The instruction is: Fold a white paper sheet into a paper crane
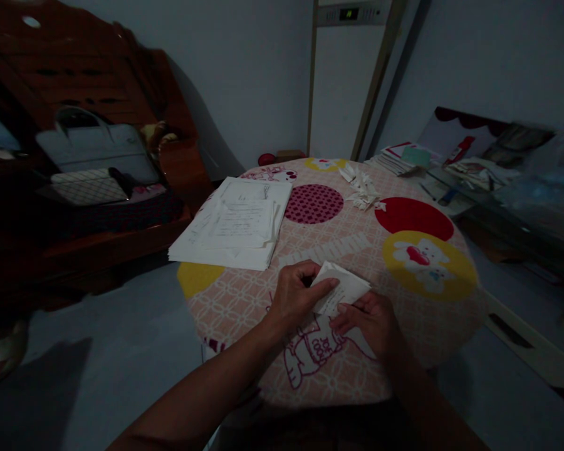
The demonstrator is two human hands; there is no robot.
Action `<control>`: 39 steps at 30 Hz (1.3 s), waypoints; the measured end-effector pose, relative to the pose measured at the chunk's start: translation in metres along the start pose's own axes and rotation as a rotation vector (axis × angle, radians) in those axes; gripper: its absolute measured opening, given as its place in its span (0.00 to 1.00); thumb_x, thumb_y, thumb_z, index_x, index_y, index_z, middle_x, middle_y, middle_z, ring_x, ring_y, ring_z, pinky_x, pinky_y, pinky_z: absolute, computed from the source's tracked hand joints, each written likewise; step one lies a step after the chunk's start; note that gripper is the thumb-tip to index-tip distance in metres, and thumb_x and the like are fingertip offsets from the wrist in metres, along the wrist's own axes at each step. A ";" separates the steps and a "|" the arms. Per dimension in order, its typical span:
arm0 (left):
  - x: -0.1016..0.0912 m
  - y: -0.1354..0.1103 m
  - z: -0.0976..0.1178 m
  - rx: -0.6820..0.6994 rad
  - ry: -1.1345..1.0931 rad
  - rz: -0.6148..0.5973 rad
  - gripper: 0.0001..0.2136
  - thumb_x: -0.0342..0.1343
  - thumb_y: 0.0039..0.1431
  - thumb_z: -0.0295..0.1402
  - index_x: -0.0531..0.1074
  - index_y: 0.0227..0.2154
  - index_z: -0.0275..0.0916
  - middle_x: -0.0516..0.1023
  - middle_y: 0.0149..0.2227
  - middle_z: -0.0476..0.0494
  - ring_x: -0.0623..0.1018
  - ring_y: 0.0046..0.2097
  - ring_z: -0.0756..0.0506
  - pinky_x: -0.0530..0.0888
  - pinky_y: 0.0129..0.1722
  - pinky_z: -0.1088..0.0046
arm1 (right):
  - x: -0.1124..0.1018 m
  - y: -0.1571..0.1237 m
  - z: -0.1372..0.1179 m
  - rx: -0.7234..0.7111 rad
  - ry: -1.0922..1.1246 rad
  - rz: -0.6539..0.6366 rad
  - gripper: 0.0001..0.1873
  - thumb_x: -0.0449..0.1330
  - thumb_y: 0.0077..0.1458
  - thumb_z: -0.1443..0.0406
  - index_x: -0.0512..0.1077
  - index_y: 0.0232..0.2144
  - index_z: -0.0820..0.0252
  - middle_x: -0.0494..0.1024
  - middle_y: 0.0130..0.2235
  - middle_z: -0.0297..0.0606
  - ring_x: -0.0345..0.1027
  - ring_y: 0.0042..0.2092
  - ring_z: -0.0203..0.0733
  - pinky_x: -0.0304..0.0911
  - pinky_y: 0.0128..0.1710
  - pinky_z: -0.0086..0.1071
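While I watch from afar, the folded paper (pixel 349 287) sits between my left hand (pixel 297 292) and right hand (pixel 372 321) over the near half of the table (pixel 237 322), its far edge slanting down toward the right. The left grip pinches its left side, thumb across the face; the right pinches the near right edge, so neither is nearer.
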State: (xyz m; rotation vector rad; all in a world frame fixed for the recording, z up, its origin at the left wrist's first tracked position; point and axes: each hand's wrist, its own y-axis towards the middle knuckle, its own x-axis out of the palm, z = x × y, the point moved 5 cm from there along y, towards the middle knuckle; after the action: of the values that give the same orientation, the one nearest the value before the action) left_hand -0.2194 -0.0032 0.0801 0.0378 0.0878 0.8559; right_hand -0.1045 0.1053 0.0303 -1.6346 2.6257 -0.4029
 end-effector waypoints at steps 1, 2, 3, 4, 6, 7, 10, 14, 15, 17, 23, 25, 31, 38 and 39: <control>-0.001 0.001 0.000 -0.014 -0.022 0.012 0.12 0.64 0.49 0.38 0.72 0.20 0.35 0.69 0.22 0.50 0.66 0.24 0.53 0.61 0.22 0.79 | 0.000 0.000 0.000 0.003 -0.003 0.003 0.18 0.69 0.43 0.58 0.76 0.36 0.64 0.80 0.25 0.39 0.74 0.23 0.42 0.72 0.22 0.32; -0.001 0.001 0.001 -0.023 -0.038 0.021 0.12 0.64 0.48 0.38 0.71 0.20 0.35 0.69 0.21 0.50 0.66 0.23 0.53 0.61 0.21 0.79 | 0.000 -0.001 0.000 0.007 -0.005 0.005 0.18 0.69 0.43 0.58 0.76 0.36 0.64 0.80 0.25 0.38 0.74 0.22 0.42 0.72 0.21 0.32; -0.001 0.002 0.002 -0.026 -0.045 0.025 0.12 0.65 0.48 0.38 0.71 0.19 0.35 0.69 0.20 0.51 0.66 0.23 0.53 0.61 0.21 0.79 | 0.000 -0.001 0.000 0.010 -0.009 0.009 0.18 0.68 0.43 0.58 0.76 0.36 0.63 0.80 0.25 0.38 0.74 0.22 0.41 0.72 0.21 0.32; -0.002 0.002 0.003 -0.028 -0.047 0.026 0.13 0.65 0.48 0.38 0.71 0.19 0.35 0.69 0.20 0.51 0.65 0.23 0.53 0.61 0.21 0.80 | 0.001 -0.001 -0.001 0.013 -0.014 0.011 0.18 0.68 0.43 0.58 0.76 0.35 0.64 0.80 0.25 0.38 0.74 0.22 0.41 0.72 0.21 0.32; -0.002 0.003 0.004 -0.032 -0.052 0.025 0.12 0.65 0.48 0.38 0.71 0.20 0.35 0.70 0.20 0.50 0.66 0.23 0.53 0.61 0.21 0.80 | 0.001 -0.001 -0.001 0.020 -0.020 0.017 0.17 0.68 0.43 0.59 0.76 0.35 0.64 0.80 0.24 0.38 0.73 0.22 0.41 0.71 0.21 0.32; -0.003 0.004 0.005 -0.032 -0.052 0.030 0.12 0.65 0.48 0.38 0.72 0.20 0.34 0.70 0.21 0.50 0.66 0.23 0.53 0.61 0.21 0.79 | 0.001 -0.001 -0.001 0.023 -0.021 0.020 0.17 0.67 0.43 0.59 0.76 0.35 0.64 0.80 0.25 0.39 0.73 0.21 0.41 0.71 0.21 0.32; -0.005 0.004 0.006 -0.020 -0.050 0.055 0.12 0.65 0.48 0.38 0.73 0.21 0.34 0.70 0.22 0.49 0.67 0.24 0.53 0.62 0.22 0.79 | 0.002 -0.002 -0.001 0.021 -0.019 0.022 0.17 0.67 0.43 0.59 0.76 0.34 0.64 0.79 0.24 0.38 0.73 0.21 0.41 0.71 0.21 0.33; -0.008 0.005 0.006 0.036 -0.024 0.068 0.13 0.65 0.49 0.38 0.72 0.19 0.34 0.66 0.19 0.52 0.63 0.23 0.54 0.59 0.21 0.79 | 0.002 -0.003 -0.001 0.002 -0.018 0.016 0.15 0.67 0.43 0.58 0.76 0.32 0.63 0.78 0.22 0.37 0.73 0.22 0.41 0.71 0.23 0.33; -0.009 0.006 0.005 0.041 -0.020 0.070 0.14 0.65 0.48 0.38 0.71 0.18 0.34 0.65 0.19 0.52 0.63 0.22 0.54 0.58 0.21 0.79 | 0.002 -0.003 -0.001 0.004 -0.019 0.001 0.14 0.67 0.43 0.58 0.76 0.31 0.64 0.78 0.22 0.37 0.72 0.22 0.40 0.70 0.22 0.32; -0.010 0.012 0.000 0.014 -0.039 0.073 0.15 0.65 0.47 0.40 0.70 0.18 0.35 0.65 0.18 0.53 0.62 0.21 0.54 0.57 0.20 0.79 | 0.002 -0.001 -0.001 0.026 -0.028 -0.035 0.13 0.65 0.45 0.58 0.76 0.28 0.64 0.77 0.20 0.36 0.69 0.19 0.37 0.66 0.20 0.29; -0.014 0.033 -0.018 -0.096 -0.186 0.160 0.15 0.65 0.45 0.42 0.69 0.20 0.36 0.68 0.17 0.53 0.65 0.19 0.54 0.58 0.18 0.79 | 0.004 0.014 -0.011 -0.017 -0.013 -0.009 0.13 0.63 0.49 0.58 0.74 0.28 0.65 0.71 0.16 0.32 0.61 0.16 0.31 0.51 0.14 0.23; -0.013 0.034 -0.018 -0.086 -0.198 0.175 0.15 0.66 0.45 0.42 0.69 0.20 0.36 0.69 0.17 0.53 0.65 0.19 0.54 0.59 0.18 0.80 | 0.008 0.019 -0.016 -0.038 0.026 -0.004 0.13 0.64 0.48 0.58 0.75 0.28 0.65 0.72 0.17 0.32 0.61 0.16 0.31 0.53 0.14 0.24; -0.006 0.022 -0.017 -0.177 -0.257 0.037 0.16 0.68 0.41 0.39 0.78 0.30 0.31 0.78 0.25 0.45 0.73 0.22 0.49 0.67 0.21 0.76 | 0.015 0.027 -0.023 -0.065 0.105 0.094 0.14 0.67 0.42 0.59 0.76 0.29 0.64 0.76 0.22 0.34 0.61 0.18 0.31 0.54 0.16 0.25; -0.007 0.012 -0.017 -0.219 -0.336 0.043 0.16 0.69 0.39 0.37 0.78 0.29 0.31 0.79 0.24 0.43 0.74 0.21 0.49 0.69 0.20 0.76 | 0.019 0.021 -0.025 -0.068 0.121 0.050 0.09 0.64 0.42 0.62 0.76 0.25 0.64 0.75 0.20 0.34 0.61 0.16 0.32 0.54 0.14 0.26; -0.008 0.012 -0.017 -0.218 -0.356 0.067 0.15 0.69 0.39 0.37 0.77 0.29 0.31 0.79 0.24 0.44 0.74 0.21 0.49 0.69 0.20 0.76 | 0.018 0.019 -0.026 -0.070 0.099 0.041 0.08 0.63 0.43 0.62 0.75 0.23 0.63 0.74 0.18 0.33 0.61 0.16 0.33 0.53 0.14 0.26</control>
State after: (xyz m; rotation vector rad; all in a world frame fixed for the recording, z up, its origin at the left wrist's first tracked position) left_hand -0.2349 -0.0014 0.0641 -0.0118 -0.3419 0.9101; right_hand -0.1336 0.1023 0.0531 -1.6171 2.7707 -0.4058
